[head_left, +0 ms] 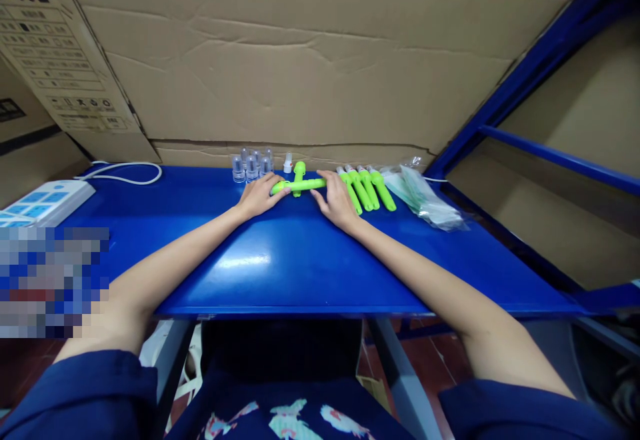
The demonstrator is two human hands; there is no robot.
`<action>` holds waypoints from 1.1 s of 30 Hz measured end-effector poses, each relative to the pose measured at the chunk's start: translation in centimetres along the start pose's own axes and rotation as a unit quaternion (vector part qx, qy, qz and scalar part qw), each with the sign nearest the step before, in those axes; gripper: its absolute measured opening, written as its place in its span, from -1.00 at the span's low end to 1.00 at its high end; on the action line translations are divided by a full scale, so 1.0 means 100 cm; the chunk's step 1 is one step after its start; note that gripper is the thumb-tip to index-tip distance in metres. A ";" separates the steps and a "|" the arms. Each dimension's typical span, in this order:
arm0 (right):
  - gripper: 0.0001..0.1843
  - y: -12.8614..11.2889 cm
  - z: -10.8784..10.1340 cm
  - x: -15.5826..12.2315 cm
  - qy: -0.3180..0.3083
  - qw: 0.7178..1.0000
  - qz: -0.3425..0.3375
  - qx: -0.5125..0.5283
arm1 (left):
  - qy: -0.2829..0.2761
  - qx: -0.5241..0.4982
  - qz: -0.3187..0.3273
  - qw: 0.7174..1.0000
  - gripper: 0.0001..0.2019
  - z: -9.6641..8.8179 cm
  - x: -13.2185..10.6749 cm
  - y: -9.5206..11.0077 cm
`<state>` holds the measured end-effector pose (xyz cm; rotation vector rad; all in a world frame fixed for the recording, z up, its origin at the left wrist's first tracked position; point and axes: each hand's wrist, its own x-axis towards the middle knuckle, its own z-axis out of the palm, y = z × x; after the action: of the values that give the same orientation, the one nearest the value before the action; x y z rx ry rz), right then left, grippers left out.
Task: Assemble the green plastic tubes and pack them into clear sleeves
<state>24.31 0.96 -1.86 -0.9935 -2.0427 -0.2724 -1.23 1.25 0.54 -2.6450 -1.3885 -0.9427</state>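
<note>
A lime-green tubular handle lies level between my two hands, just above the blue table. My left hand grips its left end with thumb and fingers. At its right end, the fingers of my right hand rest over the tip, with the thumb lower and a little apart. Behind the held handle is another green piece with a rounded top. Several similar green handles with pale ends lie side by side, just right of my right hand. Small clear plastic cups stand beyond my left hand, near a small white nozzle-like part.
Clear plastic bags lie at the right of the blue table. A white power strip with a looped cable sits at the left. Cardboard walls the back, and a blue metal frame rises at the right.
</note>
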 end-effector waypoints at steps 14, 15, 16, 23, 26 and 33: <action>-0.48 0.006 0.000 -0.001 -0.040 0.994 0.045 0.088 | 0.014 -0.032 0.000 0.999 -0.38 -0.002 0.000 -0.003; -0.49 0.006 0.000 -0.002 -0.043 0.994 0.052 0.091 | 0.013 -0.032 0.001 0.999 -0.35 -0.002 0.000 -0.004; -0.49 0.006 0.000 -0.002 -0.046 0.993 0.058 0.093 | 0.012 -0.033 0.006 0.999 -0.33 -0.002 0.000 -0.004; -0.44 0.006 0.001 -0.002 -0.064 0.992 0.057 0.097 | 0.000 -0.002 0.045 0.999 -0.47 -0.003 -0.002 -0.003; -0.39 0.005 0.002 -0.001 -0.054 0.993 0.058 0.083 | 0.003 0.010 0.039 0.999 -0.55 -0.003 -0.002 -0.001; -0.49 0.000 0.001 0.000 -0.024 0.998 0.043 0.039 | -0.017 0.028 0.031 0.999 -0.57 -0.002 -0.001 0.002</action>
<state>24.28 1.06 -1.90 -1.0461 -2.0307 -0.1230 -1.26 1.00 0.73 -2.6592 -1.3099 -0.8434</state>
